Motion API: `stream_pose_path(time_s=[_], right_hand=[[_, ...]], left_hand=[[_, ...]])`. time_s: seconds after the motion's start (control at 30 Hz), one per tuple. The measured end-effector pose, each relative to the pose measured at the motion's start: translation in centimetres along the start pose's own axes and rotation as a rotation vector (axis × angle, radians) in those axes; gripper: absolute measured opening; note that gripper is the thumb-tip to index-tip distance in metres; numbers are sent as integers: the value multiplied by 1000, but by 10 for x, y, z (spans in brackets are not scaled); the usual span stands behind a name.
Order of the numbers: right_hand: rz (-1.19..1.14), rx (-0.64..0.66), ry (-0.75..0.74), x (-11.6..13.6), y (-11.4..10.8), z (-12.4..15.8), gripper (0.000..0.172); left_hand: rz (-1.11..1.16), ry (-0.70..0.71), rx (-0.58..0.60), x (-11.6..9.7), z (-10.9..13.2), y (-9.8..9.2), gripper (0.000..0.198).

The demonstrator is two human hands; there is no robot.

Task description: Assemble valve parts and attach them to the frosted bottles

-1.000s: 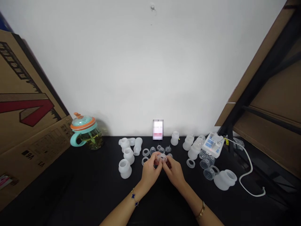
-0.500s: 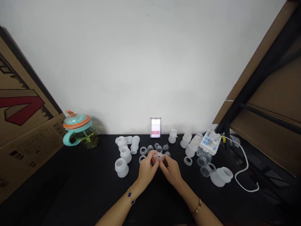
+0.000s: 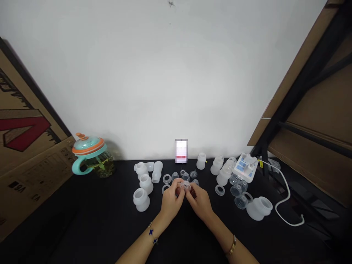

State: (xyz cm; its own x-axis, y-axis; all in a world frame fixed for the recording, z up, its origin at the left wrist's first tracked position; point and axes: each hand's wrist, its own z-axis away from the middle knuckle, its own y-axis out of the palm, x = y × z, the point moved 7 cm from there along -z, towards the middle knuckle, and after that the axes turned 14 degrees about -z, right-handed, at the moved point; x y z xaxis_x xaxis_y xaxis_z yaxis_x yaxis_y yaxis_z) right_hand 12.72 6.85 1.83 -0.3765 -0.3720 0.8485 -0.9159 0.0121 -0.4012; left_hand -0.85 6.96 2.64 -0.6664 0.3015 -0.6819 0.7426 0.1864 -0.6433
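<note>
A translucent baby bottle collar ring [image 3: 185, 184] is pinched between the fingertips of both hands, just above the black table. My left hand [image 3: 172, 198] grips its left side with thumb and fingers. On the other side, my right hand [image 3: 200, 201] closes on the ring's right edge. Whether a nipple sits inside the ring is too small to make out. Right behind the fingers lie clear bottle nipples [image 3: 193, 173] and small domed caps [image 3: 175, 176]. Two more collar rings [image 3: 167, 179] rest by my left hand, the nearer one partly covered by it.
Several white bottle bodies [image 3: 141, 200] are at left, beside a teapot [image 3: 102, 167]. A phone [image 3: 181, 151] leans on the wall. To the right are assembled bottles [image 3: 224, 173], clear caps [image 3: 241, 201], a power strip [image 3: 245, 168] with a white cable [image 3: 288, 190], and a lying bottle body [image 3: 259, 208].
My fingers have shifted slightly around the collar ring, which now shows its opening more plainly. The whole view has tilted up a little; the things on the table stay in place.
</note>
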Motion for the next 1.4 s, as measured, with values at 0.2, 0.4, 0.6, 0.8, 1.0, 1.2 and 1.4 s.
stream_pose_path(time_s=[0.2,0.4,0.6,0.8,1.0,1.2,1.4], right_hand=[[3,-1,31,2,-1,0,22],[-10,-18,45,4,-2,0,23],[14,-9,33,0,-1,0,22],[-28,-19,-1,-2,0,0,25],[-75,-25,-1,-2,-2,1,26],[-17,-6,1,-1,-2,-1,28],[-3,6,0,-2,-1,-1,24]], left_hand=[[-49,8,-7,0,-1,-2,19],[-148,54,-19,-1,-1,-3,17],[-161,78,-23,-2,0,-3,21],[-146,60,-16,-5,1,-6,21],[-43,27,20,-3,2,1,21],[-83,25,12,1,1,3,21],[-128,37,4,0,2,4,21]])
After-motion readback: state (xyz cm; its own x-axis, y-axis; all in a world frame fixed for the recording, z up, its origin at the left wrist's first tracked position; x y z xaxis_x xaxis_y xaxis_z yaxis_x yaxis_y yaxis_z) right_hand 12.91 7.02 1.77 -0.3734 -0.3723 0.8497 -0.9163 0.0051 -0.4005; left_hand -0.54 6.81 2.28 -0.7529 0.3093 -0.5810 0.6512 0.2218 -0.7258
